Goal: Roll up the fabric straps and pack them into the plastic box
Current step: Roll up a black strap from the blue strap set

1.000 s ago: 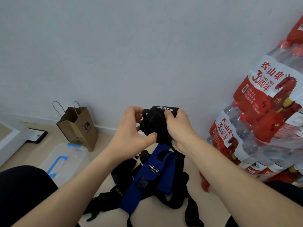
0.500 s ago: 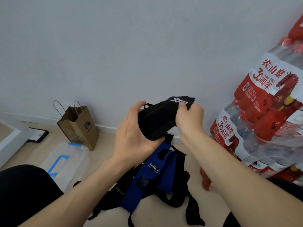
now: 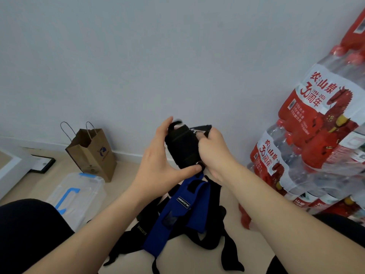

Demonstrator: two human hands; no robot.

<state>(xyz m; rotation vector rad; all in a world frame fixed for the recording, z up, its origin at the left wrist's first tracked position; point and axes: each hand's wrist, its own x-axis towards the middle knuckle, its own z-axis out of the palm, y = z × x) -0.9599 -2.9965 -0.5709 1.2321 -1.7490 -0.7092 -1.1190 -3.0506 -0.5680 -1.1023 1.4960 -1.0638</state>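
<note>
I hold a rolled black fabric strap (image 3: 182, 147) up in front of me with both hands. My left hand (image 3: 158, 159) grips the roll from the left, thumb under it and fingers over its top. My right hand (image 3: 214, 149) pinches the strap's loose end with a white logo (image 3: 200, 129) at the right of the roll. Below on the floor lie a blue strap (image 3: 177, 212) and several loose black straps (image 3: 209, 240) in a heap. The clear plastic box (image 3: 79, 196) with blue latches stands on the floor at the lower left.
A brown paper bag (image 3: 92, 153) stands against the white wall behind the box. Stacked shrink-wrapped packs of water bottles (image 3: 316, 139) with red labels fill the right side. A black-framed item (image 3: 42, 164) and a white panel (image 3: 7, 165) lie at the far left. My dark-clothed knees frame the bottom corners.
The loose end has been drawn back against the roll, and my right hand has come in closer to it. My left hand has shifted its hold round the roll.
</note>
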